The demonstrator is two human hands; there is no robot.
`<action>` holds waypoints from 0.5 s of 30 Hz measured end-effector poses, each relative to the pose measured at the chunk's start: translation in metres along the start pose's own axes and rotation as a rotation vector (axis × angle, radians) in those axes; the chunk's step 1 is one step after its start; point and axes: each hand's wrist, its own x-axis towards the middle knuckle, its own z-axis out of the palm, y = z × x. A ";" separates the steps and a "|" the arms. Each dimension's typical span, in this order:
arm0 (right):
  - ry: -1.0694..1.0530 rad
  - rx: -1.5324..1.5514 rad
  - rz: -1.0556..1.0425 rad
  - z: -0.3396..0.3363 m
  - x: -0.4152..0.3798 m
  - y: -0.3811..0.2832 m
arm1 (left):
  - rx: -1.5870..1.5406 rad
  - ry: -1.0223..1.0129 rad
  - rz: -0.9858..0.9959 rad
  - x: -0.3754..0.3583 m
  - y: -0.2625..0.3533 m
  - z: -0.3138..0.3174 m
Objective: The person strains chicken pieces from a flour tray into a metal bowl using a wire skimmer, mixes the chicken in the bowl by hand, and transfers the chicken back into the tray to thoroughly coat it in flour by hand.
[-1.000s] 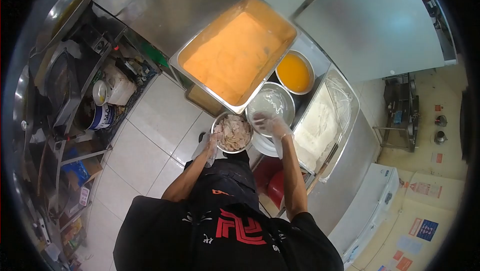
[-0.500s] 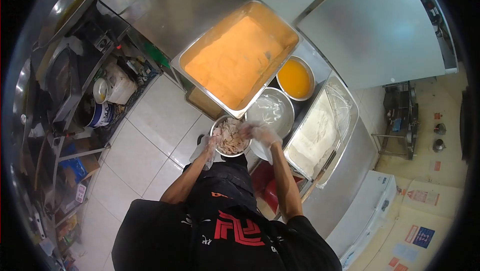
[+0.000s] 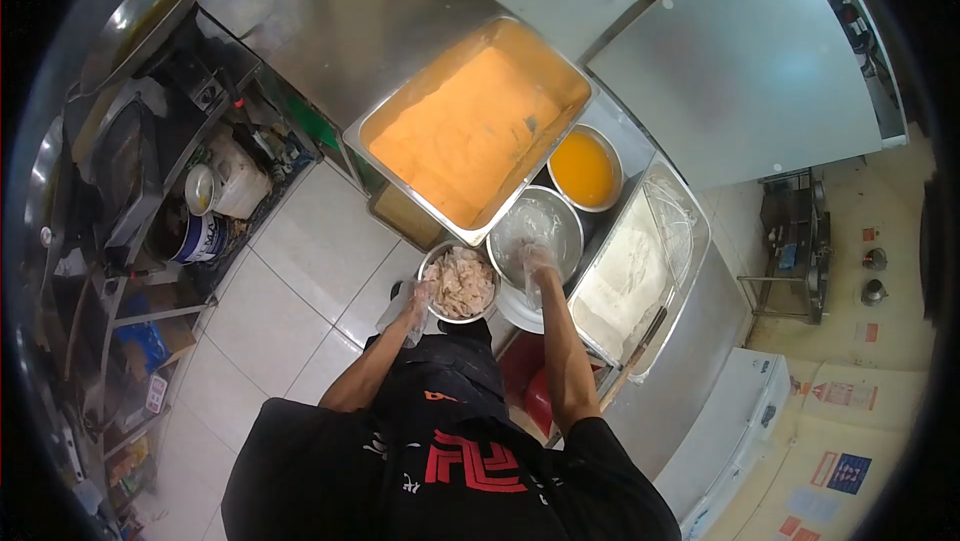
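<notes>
My left hand (image 3: 416,303), in a clear plastic glove, grips the near left rim of a round metal bowl (image 3: 469,319). Pale strips of what looks like raw meat (image 3: 462,281) fill that bowl. My right hand (image 3: 538,261), gloved too, reaches down into a second round metal bowl (image 3: 580,241), which looks to hold clear liquid. Its fingers are blurred, so I cannot make out whether they hold anything. Behind that bowl stands a bowl of orange-yellow liquid (image 3: 583,171).
A deep steel pan of orange powder (image 3: 450,121) sits at the back. To the right, a tray of white flour (image 3: 620,281) holds a wire basket (image 3: 675,221) with a long handle. Shelves (image 3: 170,311) line the left side, beyond the tiled floor (image 3: 300,271).
My right hand has moved away from the meat bowl, rightward into the bowl of clear liquid. The left hand stays on the meat bowl's rim.
</notes>
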 end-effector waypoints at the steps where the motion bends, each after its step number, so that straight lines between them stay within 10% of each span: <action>1: -0.137 0.445 0.180 -0.004 -0.008 -0.022 | 0.041 0.008 0.081 -0.003 0.013 0.004; 2: -0.278 0.888 0.361 -0.009 -0.016 -0.044 | 0.042 0.011 0.084 -0.004 0.016 0.003; 9: -0.598 0.712 0.044 -0.025 -0.078 -0.158 | 0.265 0.032 0.104 -0.002 0.012 0.001; 15: -0.045 0.304 -0.048 -0.058 -0.059 -0.129 | 0.161 -0.124 0.088 -0.007 0.026 -0.002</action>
